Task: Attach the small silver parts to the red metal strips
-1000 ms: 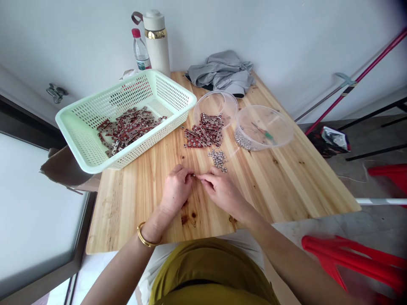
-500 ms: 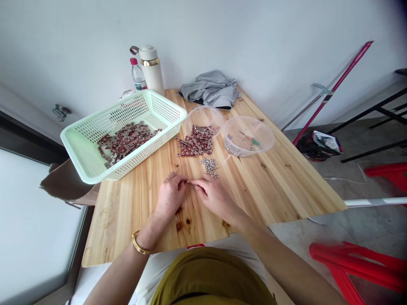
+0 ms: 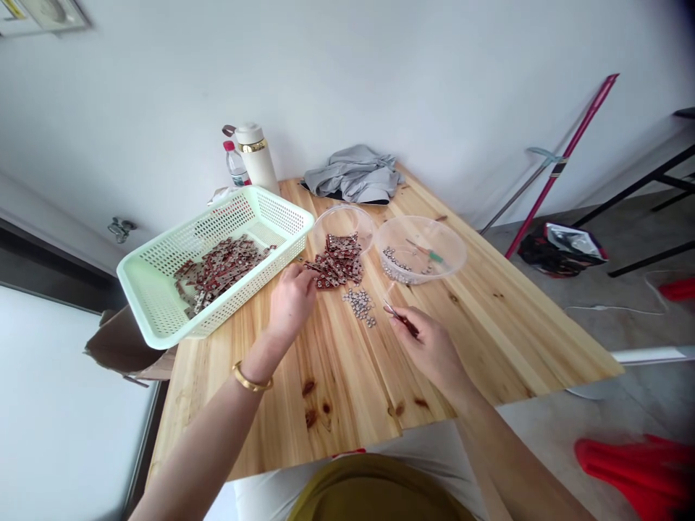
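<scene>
From afar I count one basket (image 3: 155, 297) at ten o'clock, two bottles (image 3: 260, 168) at eleven. The strips (image 3: 341, 262) I cannot number.

The pale green, rectangular, perforated plastic basket (image 3: 133, 289) looks smooth, with a soft sheen. Beneath the basket, the light brown, knotty wood tabletop (image 3: 347, 391) has a smooth, faintly reflective finish. Right of the basket, narrow reddish-brown strips (image 3: 342, 260) bear shiny metallic spots; small, round, silvery pieces (image 3: 359, 304) look metallic; a clear, round tub (image 3: 453, 253) is glossy plastic. Behind the basket, a cream, cylindrical bottle (image 3: 263, 168) is smooth, its gold band (image 3: 253, 146) polished metal; right of that, crumpled grey cloth (image 3: 352, 174) looks matt.
</scene>
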The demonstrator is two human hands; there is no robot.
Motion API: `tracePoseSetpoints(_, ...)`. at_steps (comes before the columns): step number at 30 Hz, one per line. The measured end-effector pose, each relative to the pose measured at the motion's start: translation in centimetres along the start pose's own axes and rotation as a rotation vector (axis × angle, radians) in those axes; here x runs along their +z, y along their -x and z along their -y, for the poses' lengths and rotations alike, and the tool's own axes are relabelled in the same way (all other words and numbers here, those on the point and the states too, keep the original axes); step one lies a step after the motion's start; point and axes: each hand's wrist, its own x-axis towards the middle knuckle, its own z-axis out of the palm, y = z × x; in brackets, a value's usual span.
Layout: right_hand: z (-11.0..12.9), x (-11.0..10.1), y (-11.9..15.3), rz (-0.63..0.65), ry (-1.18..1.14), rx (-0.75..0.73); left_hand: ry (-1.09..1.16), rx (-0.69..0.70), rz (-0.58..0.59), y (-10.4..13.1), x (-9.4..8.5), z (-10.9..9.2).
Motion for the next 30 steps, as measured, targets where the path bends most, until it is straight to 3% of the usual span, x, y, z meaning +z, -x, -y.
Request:
tracePoseSetpoints(3, 0.0, 0.0, 0.7, 0.003, -0.016, -0.007, -0.038, -0.062, 0.089, -0.8, 2.8, -0.1)
tracePoseSetpoints(6, -0.4, -0.1, 1.3, 0.011, -0.025, 0.006, -0.011, -0.100, 0.181, -1.4, 3.3, 0.7)
tracePoseSetpoints(12, -1.0, -0.1, 1.0, 0.050, -0.029, -0.016, 0.064, -0.199, 0.221, -1.0, 2.8, 1.9)
tracePoseSetpoints(20, -0.3, 0.6, 1.0, 0.067, -0.039, -0.032, 0.072, -0.198, 0.187, 0.3, 2.0, 1.4)
tracePoseSetpoints(26, -1.2, 0.2, -0.2, 0.028, 0.087, -0.055, 0.137, -0.172, 0.307, 4.0, -0.3, 0.5)
tracePoseSetpoints(30, -1.4, 0.6, -1.5, 0.100, 0.191, -0.114, 0.109, -0.175, 0.393, 6.3, -1.1, -0.5)
